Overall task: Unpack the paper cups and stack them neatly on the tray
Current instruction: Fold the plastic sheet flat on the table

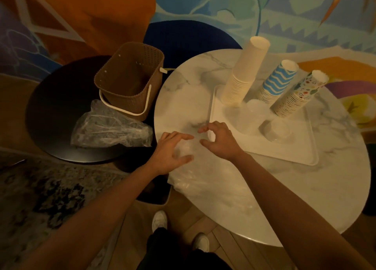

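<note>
1. Done so far, by my reading: three stacks stand rim-down on the white tray (264,147), leaning outward in the wide lens. On the marble tabletop (284,198) the plain cream stack (244,72) sits at about 12 o'clock, and the blue zigzag stack (277,80) and the patterned stack (299,92) are just beside it toward 1 o'clock.
2. Pale translucent pieces (277,131) also sit on the tray near its middle. They are too washed out to tell whether they are cups or lids.
3. A clear wrapper (195,180) lies on the tabletop at about 8 o'clock, spreading back toward the person. Whether cups remain inside it cannot be made out.
4. The left hand (169,152) is at 9 o'clock over the far end of that wrapper, with fingers and thumb curved around something clear and blurred. I cannot tell whether it has a grip.
5. The right hand (218,140) is just beside it, at the tray's near-left corner. Its forefinger and thumb are bent toward each other, and I cannot tell whether they pinch plastic or nothing.
6. The two hands are near each other but not touching.
7. Off the tabletop toward 10 o'clock, a brown basket (130,78) looks empty, and a crumpled wrapper (109,127) lies below it on a dark side table (53,115).
8. The task looks mostly finished. What seems left is emptying this last wrapper and setting any contents on the tray.
</note>
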Available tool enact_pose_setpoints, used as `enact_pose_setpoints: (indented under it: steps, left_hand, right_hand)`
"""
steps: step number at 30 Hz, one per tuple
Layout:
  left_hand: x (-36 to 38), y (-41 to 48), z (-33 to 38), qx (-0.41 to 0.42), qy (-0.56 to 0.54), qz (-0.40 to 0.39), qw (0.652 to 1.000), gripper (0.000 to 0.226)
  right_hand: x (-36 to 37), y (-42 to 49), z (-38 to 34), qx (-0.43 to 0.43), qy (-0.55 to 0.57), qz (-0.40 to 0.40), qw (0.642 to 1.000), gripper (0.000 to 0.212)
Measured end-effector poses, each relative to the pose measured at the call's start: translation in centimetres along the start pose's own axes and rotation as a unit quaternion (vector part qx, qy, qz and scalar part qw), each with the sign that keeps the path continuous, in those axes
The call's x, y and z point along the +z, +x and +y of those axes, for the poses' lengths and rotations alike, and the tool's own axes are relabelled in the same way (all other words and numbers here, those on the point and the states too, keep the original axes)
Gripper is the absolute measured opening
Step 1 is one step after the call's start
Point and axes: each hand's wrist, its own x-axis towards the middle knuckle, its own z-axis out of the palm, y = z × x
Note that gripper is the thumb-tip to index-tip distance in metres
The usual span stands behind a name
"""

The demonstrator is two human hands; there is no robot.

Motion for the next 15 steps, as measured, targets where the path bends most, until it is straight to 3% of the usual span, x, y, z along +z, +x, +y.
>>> enact_pose_setpoints:
  steps: [4, 6, 11, 15]
  left_hand:
    - [-4.0, 0.7, -1.4, -0.089, -0.068, 0.17, 0.979, 0.02]
    - [-6.5, 0.7, -3.4, -0.145, -0.065, 0.233, 0.959, 0.014]
    - [-11.7, -1.1, -9.6, -0.25, -0.079, 0.303, 0.916, 0.031]
    - [-13.9, -2.9, -14.6, -0.348, -0.029, 0.279, 0.895, 0.046]
  right_hand:
    - [0.8, 4.1, -3.8, -0.037, 0.044, 0.015, 0.998, 0.021]
    - [2.0, 6.1, -6.2, -0.049, 0.043, 0.007, 0.998, 0.02]
    - [6.6, 10.3, -12.0, -0.09, 0.042, -0.059, 0.993, 0.019]
    - [12.0, 12.7, -14.7, -0.09, 0.018, -0.156, 0.984, 0.028]
